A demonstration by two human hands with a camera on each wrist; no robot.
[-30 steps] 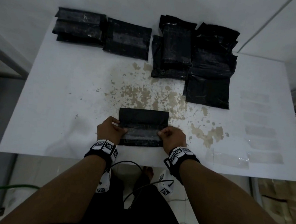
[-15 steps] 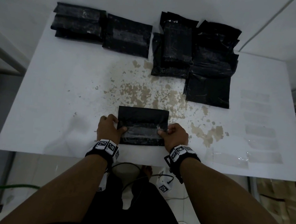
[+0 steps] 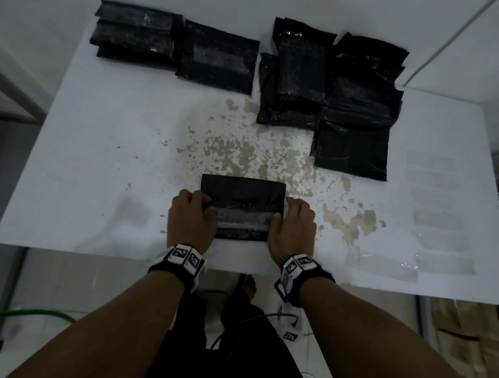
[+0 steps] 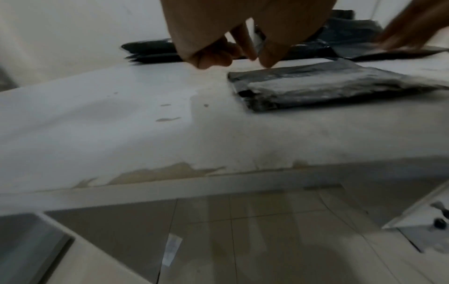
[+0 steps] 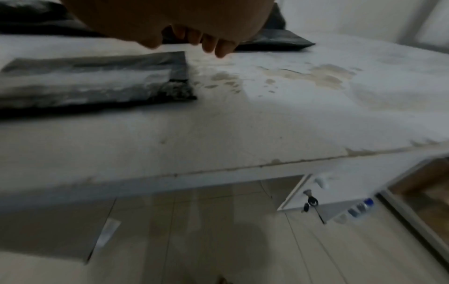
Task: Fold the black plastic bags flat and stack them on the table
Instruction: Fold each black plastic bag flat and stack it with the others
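Observation:
A folded black bag [image 3: 240, 206] with a strip of clear tape across it lies flat near the front edge of the white table [image 3: 107, 160]. My left hand [image 3: 192, 214] is at its left end and my right hand [image 3: 293, 223] at its right end. Both thumbs lie at the bag's ends and the fingers are curled beside it. In the left wrist view the left hand [image 4: 230, 55] hangs just over the far left corner of the bag [image 4: 328, 86]. In the right wrist view the right hand [image 5: 194, 42] hovers by the far right corner of the bag [image 5: 92, 80], gripping nothing.
A stack of folded bags [image 3: 135, 34] and a single folded bag [image 3: 218, 58] lie at the back left. A loose pile of black bags [image 3: 357, 101] fills the back right. Clear tape strips [image 3: 440, 219] are stuck along the right side. Worn brown patches [image 3: 245, 155] mark the middle.
Both hands have slid a little farther along the ends of the bag, away from me. The bag stays flat in the same place.

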